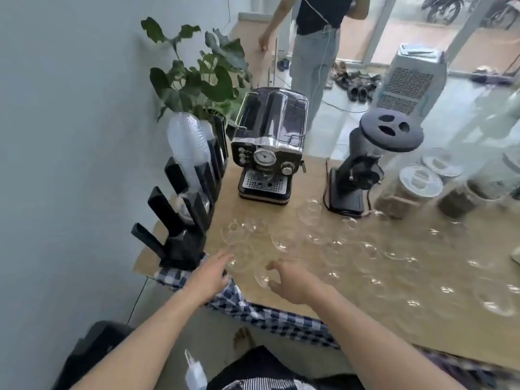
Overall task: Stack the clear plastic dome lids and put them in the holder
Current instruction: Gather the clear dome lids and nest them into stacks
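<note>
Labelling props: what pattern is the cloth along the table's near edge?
Blue-and-white check cloth, clearest in the head view, hanging below both hands.

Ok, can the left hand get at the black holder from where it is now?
Probably yes. The left hand hovers beside the holder at the table's near-left corner, with nothing between them; only loose dome lids lie to its right.

- Dome lids (365,254) on desk (422,327): motion-blurred, count unclear.
- Right hand (289,280) fingers (271,266): contact w/ lid can't tell.
- Jars (420,182) at right smeared.
- Standing person (315,52) cut off by top edge.
</note>
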Demonstrator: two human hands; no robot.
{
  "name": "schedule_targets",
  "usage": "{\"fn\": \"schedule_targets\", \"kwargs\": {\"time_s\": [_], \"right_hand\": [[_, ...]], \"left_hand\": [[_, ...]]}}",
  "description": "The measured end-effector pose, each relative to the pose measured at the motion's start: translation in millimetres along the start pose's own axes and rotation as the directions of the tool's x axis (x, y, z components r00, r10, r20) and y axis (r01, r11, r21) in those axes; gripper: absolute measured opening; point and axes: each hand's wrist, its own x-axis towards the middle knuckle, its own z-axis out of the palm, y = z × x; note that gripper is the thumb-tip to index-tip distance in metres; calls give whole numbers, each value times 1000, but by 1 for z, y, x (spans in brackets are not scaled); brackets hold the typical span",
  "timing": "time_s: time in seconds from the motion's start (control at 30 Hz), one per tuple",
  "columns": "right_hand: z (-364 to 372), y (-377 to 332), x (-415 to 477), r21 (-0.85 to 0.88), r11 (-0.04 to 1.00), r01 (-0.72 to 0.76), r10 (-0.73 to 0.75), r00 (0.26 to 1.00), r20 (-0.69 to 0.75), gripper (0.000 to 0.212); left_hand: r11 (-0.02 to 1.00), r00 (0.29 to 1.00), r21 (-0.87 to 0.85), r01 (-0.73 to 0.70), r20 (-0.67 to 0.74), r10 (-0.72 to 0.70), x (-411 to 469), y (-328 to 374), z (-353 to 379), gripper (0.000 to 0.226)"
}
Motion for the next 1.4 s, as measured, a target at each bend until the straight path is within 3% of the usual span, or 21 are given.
{"fn": "schedule_targets", "kwargs": {"time_s": [0.13,0.3,0.37,0.5,0.57,0.67,0.73,0.8,0.87,0.93,0.97,1.0,1.1,1.2,1.4], "right_hand": [[31,-14,18,-122,986,-117,118,993,1,62],[58,-17,32,-102,971,-217,200,968,-154,28],[61,-16,33,-68,971,-227,211,959,-188,25],[53,-14,23,108,979,-173,196,945,-263,23],[48,-16,16,306,944,-127,226,922,-316,18],[37,-24,3,570,820,-56,299,890,-343,11],[31,-29,-4,710,704,-23,357,875,-326,12],[27,-33,-7,836,548,-15,426,866,-264,16],[25,-34,-5,972,234,-6,460,882,-105,22],[27,-34,-1,989,-149,4,390,919,55,26],[30,-33,2,966,-258,-8,354,930,102,28],[34,-33,7,954,-299,-28,339,931,134,28],[47,-33,22,959,-272,-72,395,901,180,27],[57,-34,36,989,-114,-92,504,853,138,29],[59,-41,40,997,-73,-18,513,857,53,60]], "left_hand": [[971,985,165,-172,7,173,21,-16,12,70],[926,960,277,-257,-32,277,38,-21,24,53],[946,958,190,-264,-61,279,39,-19,25,43],[949,983,-262,-176,-99,155,30,-15,20,25],[851,997,-519,-76,-49,60,26,-15,20,15],[481,991,-867,132,124,-49,19,-13,19,17],[283,976,-935,216,203,-73,18,-15,23,21],[186,968,-952,244,228,-104,20,-17,30,25],[149,961,-957,249,225,-161,23,-17,38,29],[149,953,-958,246,211,-217,26,-13,44,28],[163,950,-955,246,204,-237,28,-11,47,28],[180,948,-952,249,201,-249,29,-11,48,27],[245,941,-929,276,208,-269,33,-11,50,23],[340,934,-897,284,178,-309,35,-10,46,13],[553,939,-785,278,103,-327,34,-14,32,14]]}}
